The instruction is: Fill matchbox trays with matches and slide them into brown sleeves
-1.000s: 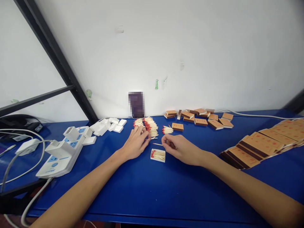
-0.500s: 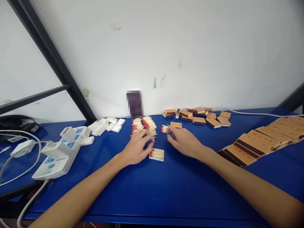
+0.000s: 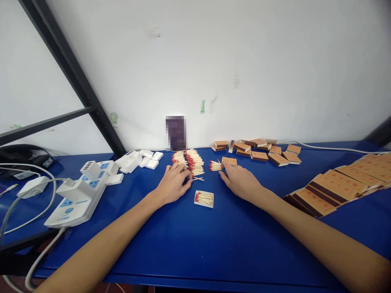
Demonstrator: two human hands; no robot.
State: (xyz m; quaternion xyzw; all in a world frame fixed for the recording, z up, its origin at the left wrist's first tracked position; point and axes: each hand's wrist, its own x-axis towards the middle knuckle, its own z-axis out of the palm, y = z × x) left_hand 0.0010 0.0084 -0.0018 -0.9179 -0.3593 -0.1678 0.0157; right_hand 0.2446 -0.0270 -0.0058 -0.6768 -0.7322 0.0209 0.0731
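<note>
On the blue table (image 3: 189, 244) a small white tray of red-tipped matches (image 3: 204, 199) lies between my hands. My left hand (image 3: 173, 184) rests at the near edge of a large pile of loose matches (image 3: 191, 161), its fingers curled down onto them. My right hand (image 3: 240, 180) reaches to a smaller bundle of matches (image 3: 215, 165) beside a lone orange matchbox (image 3: 229, 161), fingertips pinched at the bundle. What either hand grips is hidden.
Several orange matchboxes (image 3: 259, 149) lie along the wall, and more are fanned out at the right (image 3: 339, 183). White inner trays (image 3: 140, 160) sit at the back left. A white power strip (image 3: 81, 193) with plugs and cables fills the left edge.
My right hand has moved from near the tray up to the small match bundle. My left hand shifted slightly back toward the big pile. The single match by the tray is gone.
</note>
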